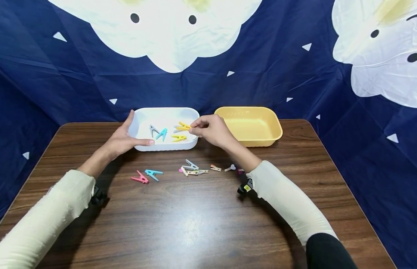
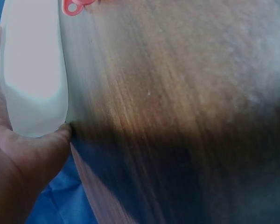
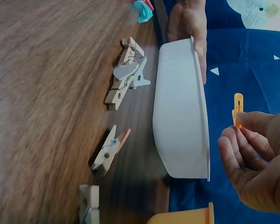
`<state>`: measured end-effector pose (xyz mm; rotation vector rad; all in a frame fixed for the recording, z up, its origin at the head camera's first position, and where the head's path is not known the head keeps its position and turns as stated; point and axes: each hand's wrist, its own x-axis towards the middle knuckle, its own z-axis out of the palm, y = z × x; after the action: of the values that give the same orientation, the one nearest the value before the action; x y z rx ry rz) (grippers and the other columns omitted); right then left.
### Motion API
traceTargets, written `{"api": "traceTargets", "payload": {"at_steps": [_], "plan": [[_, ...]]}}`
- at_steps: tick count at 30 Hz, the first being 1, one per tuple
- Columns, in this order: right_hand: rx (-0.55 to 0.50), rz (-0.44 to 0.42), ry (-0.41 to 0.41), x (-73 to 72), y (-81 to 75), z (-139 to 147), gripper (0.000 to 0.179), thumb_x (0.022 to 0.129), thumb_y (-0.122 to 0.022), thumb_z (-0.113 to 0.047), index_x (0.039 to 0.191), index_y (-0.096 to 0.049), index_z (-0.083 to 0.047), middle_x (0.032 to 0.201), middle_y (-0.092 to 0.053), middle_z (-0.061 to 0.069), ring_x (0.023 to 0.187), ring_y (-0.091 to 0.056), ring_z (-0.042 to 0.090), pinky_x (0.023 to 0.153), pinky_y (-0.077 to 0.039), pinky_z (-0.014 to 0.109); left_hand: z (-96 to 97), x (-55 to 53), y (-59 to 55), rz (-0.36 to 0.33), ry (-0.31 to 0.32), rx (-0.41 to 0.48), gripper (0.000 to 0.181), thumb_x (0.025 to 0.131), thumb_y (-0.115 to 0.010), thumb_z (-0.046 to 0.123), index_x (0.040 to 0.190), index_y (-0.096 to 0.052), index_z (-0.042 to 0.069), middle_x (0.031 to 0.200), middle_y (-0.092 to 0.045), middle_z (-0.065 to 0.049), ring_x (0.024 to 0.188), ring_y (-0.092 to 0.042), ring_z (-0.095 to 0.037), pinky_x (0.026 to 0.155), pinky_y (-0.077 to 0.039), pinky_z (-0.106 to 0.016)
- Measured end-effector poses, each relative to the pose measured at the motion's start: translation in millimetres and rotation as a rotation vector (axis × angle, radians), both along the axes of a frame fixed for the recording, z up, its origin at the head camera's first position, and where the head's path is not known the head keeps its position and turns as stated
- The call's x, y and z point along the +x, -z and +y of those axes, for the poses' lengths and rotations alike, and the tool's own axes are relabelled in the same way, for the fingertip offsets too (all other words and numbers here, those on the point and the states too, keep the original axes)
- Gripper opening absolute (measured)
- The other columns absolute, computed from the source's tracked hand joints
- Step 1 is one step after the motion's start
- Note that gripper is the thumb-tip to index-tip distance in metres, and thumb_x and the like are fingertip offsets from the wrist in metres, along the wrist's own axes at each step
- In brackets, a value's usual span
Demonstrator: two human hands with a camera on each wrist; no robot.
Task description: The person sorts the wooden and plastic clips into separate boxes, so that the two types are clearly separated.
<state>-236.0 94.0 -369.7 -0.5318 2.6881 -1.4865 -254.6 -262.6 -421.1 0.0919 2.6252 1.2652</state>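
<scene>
Head alone shows clips (image 1: pixel 162 134) inside white tub (image 1: pixel 168 147); left fingers (image 1: pixel 143 142) grip it, right fingers (image 3: pixel 257 122) yellow clip (image 3: pixel 238 103).

Cream sleeves (image 1: pixel 48 216), black wrist cameras (image 1: pixel 98 197)

Yellow clothespin (image 3: pixel 238 111), pinched in right hand (image 1: pixel 213 129), tip end over right side of white tray (image 1: pixel 166 147). Tray rounded-rectangular, upright on table (image 1: pixel 191 209), left hand (image 1: pixel 122 140) spread against left end; gray, blue, yellow clothespins (image 1: pixel 162 134) inside.
</scene>
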Motion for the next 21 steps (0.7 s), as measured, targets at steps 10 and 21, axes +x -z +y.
{"api": "traceTargets", "payload": {"at_steps": [10, 21], "plan": [[-0.012, 0.015, 0.019, -15.4, -0.6, -19.0, 0.013, 0.099, -0.089, -0.018, 0.106, -0.089, -0.007, 0.09, -0.082, 0.006, 0.077, -0.066, 0.01, 0.07, -0.053, 0.021, -0.6, -0.9, -1.0, -0.001, 0.002, -0.005, 0.153, 0.087, -0.1, 0.044, 0.176, 0.024, 0.035, 0.19, 0.014, -0.009, 0.178, 0.008, -0.038, 0.143, -0.005, -0.067], [0.049, -0.014, 0.071, -26.6, -3.8, -44.6, 0.012, 0.1, -0.089, -0.025, 0.106, -0.09, -0.015, 0.096, -0.085, 0.0, 0.083, -0.069, 0.01, 0.073, -0.052, 0.022, -0.3, 0.5, 0.7, -0.009, -0.009, -0.001, 0.153, 0.087, -0.1, 0.044, 0.176, 0.024, 0.035, 0.19, 0.014, -0.008, 0.178, 0.007, -0.038, 0.144, -0.006, -0.066]]}}
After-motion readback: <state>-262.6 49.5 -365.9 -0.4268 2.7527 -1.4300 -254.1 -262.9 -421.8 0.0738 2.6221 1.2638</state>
